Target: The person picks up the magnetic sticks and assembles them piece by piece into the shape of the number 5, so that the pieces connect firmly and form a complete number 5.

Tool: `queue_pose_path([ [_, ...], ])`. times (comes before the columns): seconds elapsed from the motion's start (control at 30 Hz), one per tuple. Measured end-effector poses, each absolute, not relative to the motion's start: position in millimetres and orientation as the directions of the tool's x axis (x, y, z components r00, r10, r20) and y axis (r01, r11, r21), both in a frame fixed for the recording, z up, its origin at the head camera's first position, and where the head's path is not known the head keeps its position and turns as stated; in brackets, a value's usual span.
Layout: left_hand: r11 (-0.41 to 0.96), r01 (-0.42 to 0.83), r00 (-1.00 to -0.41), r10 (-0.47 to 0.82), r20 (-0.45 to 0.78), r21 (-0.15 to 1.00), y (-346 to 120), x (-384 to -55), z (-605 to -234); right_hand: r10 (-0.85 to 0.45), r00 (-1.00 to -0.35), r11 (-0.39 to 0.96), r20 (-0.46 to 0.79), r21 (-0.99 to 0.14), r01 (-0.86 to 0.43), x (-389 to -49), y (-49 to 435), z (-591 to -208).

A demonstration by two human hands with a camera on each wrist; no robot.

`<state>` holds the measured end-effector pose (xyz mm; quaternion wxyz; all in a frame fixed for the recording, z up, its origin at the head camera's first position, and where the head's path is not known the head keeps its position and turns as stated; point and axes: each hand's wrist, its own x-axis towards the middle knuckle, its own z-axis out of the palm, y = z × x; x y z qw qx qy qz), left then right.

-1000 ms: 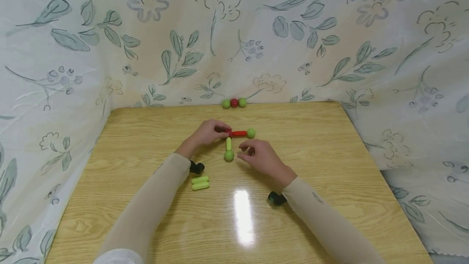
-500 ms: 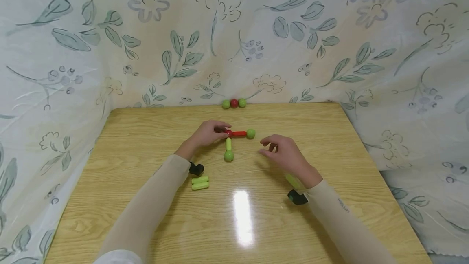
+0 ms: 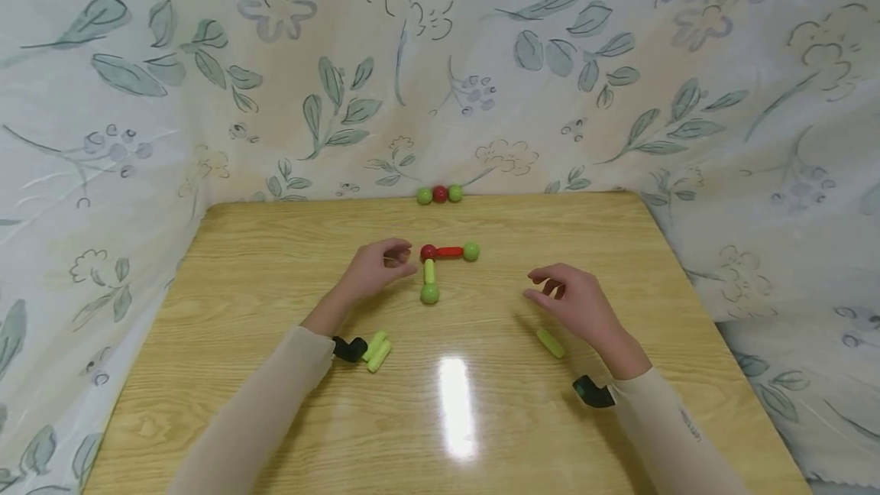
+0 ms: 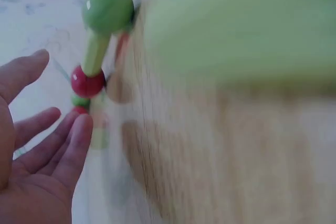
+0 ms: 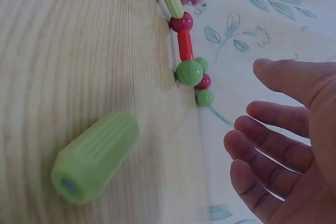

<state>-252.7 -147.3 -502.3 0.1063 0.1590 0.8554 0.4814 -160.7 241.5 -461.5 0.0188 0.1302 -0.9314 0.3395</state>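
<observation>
On the table lies an L-shaped piece: a dark red ball (image 3: 428,252) at the corner, joined by a red rod (image 3: 450,252) to one green ball (image 3: 470,251) and by a yellow-green rod (image 3: 429,272) to another green ball (image 3: 429,293). Just left of the corner ball is my left hand (image 3: 374,270), fingers loosely bent and nothing in them. My right hand (image 3: 577,300) hovers well to the right, also without anything in its relaxed fingers. Below it rests a loose yellow-green rod (image 5: 97,156), with a grey disc at its end in the right wrist view.
Two yellow-green rods (image 3: 378,350) lie side by side against the black left wrist camera (image 3: 351,349). At the table's back edge, a red ball (image 3: 440,194) sits between two green ones, before a flowered cloth (image 3: 481,98). The right wrist camera (image 3: 593,392) hangs low.
My left hand has let go of the corner ball and drawn back left. The two rods near its wrist have turned. My right hand has moved right, uncovering the loose rod.
</observation>
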Motion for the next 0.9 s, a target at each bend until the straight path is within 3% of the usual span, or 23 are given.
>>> queue_pose_path([
  [0.4,0.487,0.108,-0.948,0.313,-0.058,0.867,-126.3,-207.1,-484.6,-0.199,-0.978,0.754,0.063,-0.628,-0.194,-139.9,255.2,-466.8],
  [0.9,0.493,0.046,-0.974,0.217,-0.071,0.869,-113.6,-187.5,-505.7,-0.205,-0.979,0.767,0.009,-0.62,-0.166,-121.8,260.0,-488.1],
])
